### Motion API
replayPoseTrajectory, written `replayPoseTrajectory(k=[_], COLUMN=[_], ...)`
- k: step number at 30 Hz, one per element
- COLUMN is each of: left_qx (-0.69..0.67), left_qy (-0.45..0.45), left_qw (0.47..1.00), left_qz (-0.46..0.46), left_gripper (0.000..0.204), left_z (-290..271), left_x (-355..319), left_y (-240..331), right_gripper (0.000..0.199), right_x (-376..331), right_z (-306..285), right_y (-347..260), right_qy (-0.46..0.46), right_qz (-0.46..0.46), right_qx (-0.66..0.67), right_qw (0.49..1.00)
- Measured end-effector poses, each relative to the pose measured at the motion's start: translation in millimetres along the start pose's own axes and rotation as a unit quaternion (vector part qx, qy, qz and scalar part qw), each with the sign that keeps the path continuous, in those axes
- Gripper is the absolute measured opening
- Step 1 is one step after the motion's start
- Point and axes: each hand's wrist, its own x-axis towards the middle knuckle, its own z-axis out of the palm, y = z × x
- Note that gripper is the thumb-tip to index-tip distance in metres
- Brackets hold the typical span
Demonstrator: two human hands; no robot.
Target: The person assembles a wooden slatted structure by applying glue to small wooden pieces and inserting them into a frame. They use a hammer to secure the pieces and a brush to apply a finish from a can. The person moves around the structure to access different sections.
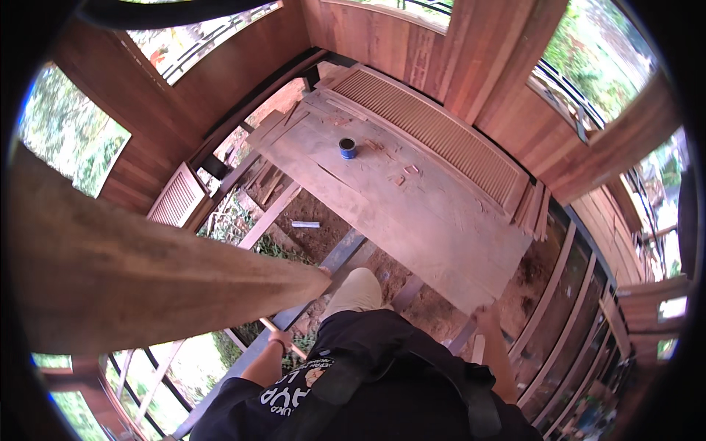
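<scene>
My left hand (278, 337) is low on the left, closed round a thin pale wooden stick (299, 351) that slants past the fingers. Ahead lies a broad plywood sheet (426, 220) dusted with shavings, resting across floor beams. My right hand (486, 318) is at the sheet's near right corner, its fingers too small and blurred to read. Just below that hand shows a short pale strip (479, 348), and I cannot make out whether it is held. On the sheet stand a small blue can (348, 148) and scattered wood scraps (399, 180).
A thick wooden post (162, 272) fills the left foreground. Open floor joists (548, 298) run at the right, with soil between them. A slatted louver panel (426, 125) lies along the sheet's far edge, beside stacked boards (531, 212). A smaller louver panel (179, 196) leans at left.
</scene>
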Motion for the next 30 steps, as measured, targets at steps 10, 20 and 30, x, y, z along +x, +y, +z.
replayPoseTrajectory(k=[10,20,30], left_qx=[-0.381,-0.808,-0.774], left_qy=[0.077,0.275,0.108], left_qw=[0.921,0.507,0.533], left_qz=[-0.035,-0.118,-0.325], left_gripper=[0.045,0.023,0.016], left_z=[-203,-518,-587], left_x=[180,125,249], left_y=[112,54,233], right_gripper=[0.017,0.021,0.081], right_x=[324,530,772], right_z=[56,142,503], right_y=[-415,-584,-610], right_qy=[-0.133,-0.214,-0.318], right_qz=[-0.073,-0.245,-0.357], right_qx=[-0.001,-0.311,-0.541], right_qw=[0.988,0.893,0.692])
